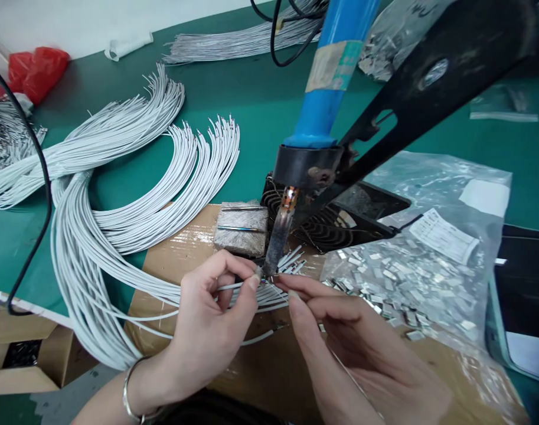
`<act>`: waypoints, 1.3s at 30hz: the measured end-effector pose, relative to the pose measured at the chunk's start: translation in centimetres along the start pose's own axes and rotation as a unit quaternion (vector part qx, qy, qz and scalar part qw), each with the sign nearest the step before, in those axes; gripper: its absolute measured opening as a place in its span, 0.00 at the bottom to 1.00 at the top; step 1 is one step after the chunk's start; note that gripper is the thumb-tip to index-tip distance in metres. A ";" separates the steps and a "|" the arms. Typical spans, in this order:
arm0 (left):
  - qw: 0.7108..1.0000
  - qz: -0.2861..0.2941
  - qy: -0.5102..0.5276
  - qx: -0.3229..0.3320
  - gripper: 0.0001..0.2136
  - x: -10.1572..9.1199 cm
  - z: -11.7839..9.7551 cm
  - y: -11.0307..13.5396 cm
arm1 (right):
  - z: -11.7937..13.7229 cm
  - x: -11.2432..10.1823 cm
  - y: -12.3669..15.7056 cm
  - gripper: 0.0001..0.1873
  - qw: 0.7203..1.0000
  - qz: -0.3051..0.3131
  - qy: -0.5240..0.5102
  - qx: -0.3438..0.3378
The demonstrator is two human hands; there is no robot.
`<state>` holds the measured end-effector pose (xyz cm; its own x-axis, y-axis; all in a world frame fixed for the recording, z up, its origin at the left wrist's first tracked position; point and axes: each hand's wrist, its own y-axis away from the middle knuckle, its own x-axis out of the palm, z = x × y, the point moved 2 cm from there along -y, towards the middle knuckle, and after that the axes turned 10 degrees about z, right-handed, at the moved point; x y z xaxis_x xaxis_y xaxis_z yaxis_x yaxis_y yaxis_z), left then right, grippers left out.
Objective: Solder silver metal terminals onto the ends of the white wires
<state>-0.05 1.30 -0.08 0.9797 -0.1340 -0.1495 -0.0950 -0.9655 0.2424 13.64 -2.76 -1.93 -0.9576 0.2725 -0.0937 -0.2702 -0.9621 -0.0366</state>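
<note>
My left hand (220,313) pinches the end of a white wire (228,287) between thumb and fingertips, right at the tip of a blue-handled soldering iron (275,245). The iron points downward, held in a black metal bracket (411,100). My right hand (353,342) is closed, with its index fingertip close to the iron's tip from the right. A thin silvery strand of solder wire (351,378) runs through its curled fingers. What sits exactly at the iron's tip is small and partly hidden by fingertips. More white wire ends lie behind and below the hands.
Large bundles of white wires (87,248) curve across the left side. Behind the iron stand a black fan (335,227) and a fibre-covered block (240,227). Small metal pieces (411,277) fill a clear bag at right. A dark tray (526,295) is at the right edge.
</note>
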 end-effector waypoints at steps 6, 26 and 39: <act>1.000 0.001 0.004 0.008 0.05 0.0 0.3 0.3 | 0.3 0.2 0.1 0.10 1.000 -0.011 -0.010 0.014; 1.000 -0.002 0.001 0.009 0.07 0.1 1.0 0.5 | -0.3 0.0 0.0 0.10 1.000 -0.011 0.001 0.007; 1.000 -0.005 0.011 0.018 0.06 0.0 1.0 0.4 | 0.3 0.5 0.0 0.10 1.000 -0.030 0.003 0.002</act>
<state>-0.23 0.64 -0.92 0.9841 -0.1199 -0.1312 -0.0912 -0.9743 0.2061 13.15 -2.65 -1.66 -0.9387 0.3305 -0.0982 -0.3282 -0.9438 -0.0394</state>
